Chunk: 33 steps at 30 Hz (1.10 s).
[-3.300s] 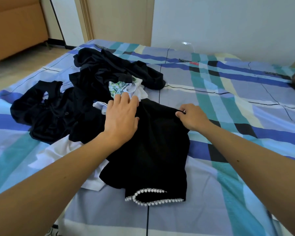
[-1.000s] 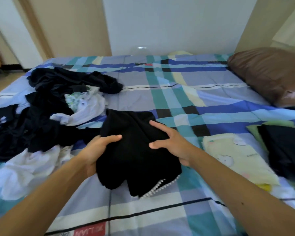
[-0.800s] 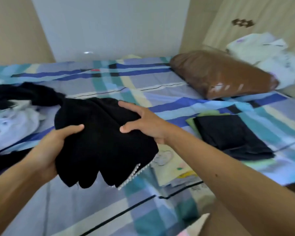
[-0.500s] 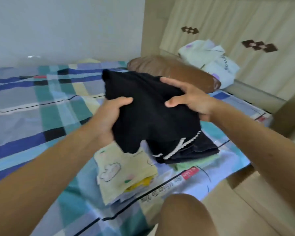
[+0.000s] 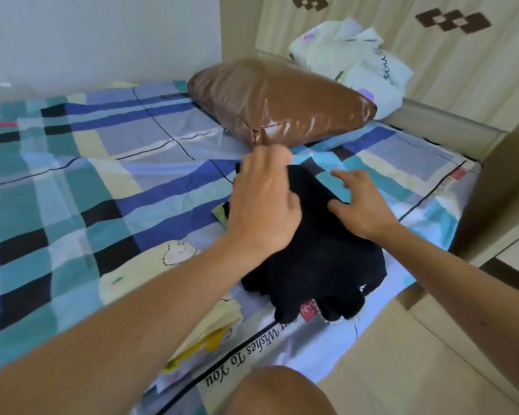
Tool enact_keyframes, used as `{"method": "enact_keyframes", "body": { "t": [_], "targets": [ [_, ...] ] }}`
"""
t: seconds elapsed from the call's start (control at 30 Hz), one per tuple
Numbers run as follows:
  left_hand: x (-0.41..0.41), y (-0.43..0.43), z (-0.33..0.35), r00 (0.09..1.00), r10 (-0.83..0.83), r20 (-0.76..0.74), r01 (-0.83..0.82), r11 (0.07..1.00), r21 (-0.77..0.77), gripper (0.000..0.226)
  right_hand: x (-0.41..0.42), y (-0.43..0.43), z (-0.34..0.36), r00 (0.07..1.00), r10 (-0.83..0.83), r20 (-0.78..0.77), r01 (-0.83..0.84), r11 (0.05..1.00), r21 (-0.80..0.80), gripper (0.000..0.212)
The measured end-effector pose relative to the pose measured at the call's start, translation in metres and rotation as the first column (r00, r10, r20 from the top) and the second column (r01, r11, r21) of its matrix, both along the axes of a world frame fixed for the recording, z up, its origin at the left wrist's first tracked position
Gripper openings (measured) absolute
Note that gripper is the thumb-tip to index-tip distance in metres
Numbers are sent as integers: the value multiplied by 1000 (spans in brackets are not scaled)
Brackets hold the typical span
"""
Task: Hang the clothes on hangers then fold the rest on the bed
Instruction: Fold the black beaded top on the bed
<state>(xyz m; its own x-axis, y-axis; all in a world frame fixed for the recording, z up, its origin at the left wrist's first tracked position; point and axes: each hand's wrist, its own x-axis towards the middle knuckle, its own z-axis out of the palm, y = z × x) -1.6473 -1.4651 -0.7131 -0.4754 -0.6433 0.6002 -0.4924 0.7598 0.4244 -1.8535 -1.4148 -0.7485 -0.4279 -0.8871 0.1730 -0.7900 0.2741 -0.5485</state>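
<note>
Black garment (image 5: 321,256) runs up-frame beneath me — my right hand (image 5: 366,208) lies splayed flat on it, my left hand (image 5: 264,205) has its fingers curled at its upper edge, grip unclear.

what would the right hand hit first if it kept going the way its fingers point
Probably the brown pillow. The right hand rests on the black garment, fingers aimed toward it; only bare bedsheet shows between, though depth is unclear.

Folded black garment (image 5: 321,259) on plaid bedsheet (image 5: 102,175); right hand (image 5: 363,205) flat upon it, left hand (image 5: 264,202) at its far edge; brown pillow (image 5: 279,103) behind.
</note>
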Motion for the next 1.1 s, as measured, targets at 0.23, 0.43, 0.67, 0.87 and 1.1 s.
{"method": "enact_keyframes", "body": {
  "t": [0.23, 0.43, 0.67, 0.87, 1.1],
  "targets": [
    [-10, -56, -59, 687, -143, 713, -90, 956, 279, 118, 13, -44, -35, 953, 301, -32, -287, 933, 218, 61],
    [3, -61, -87, 793, -117, 598, -173, 898, 404, 148, 10, -42, -63, 963, 261, -73, -238, 942, 237, 75],
    [16, -53, -60, 881, -103, 462, -133, 883, 450, 111, 21, -45, -34, 977, 208, 51, -214, 928, 306, 77],
    [92, -37, 9, 992, 24, -121, 37, 878, 477, 70, 96, -58, 33, 902, 258, 348, -221, 965, -144, 60],
    [242, -1, 39, 928, 179, -326, -12, 891, 455, 44, 249, -67, 79, 726, 500, 473, -370, 863, -345, 45]
  ]
}}
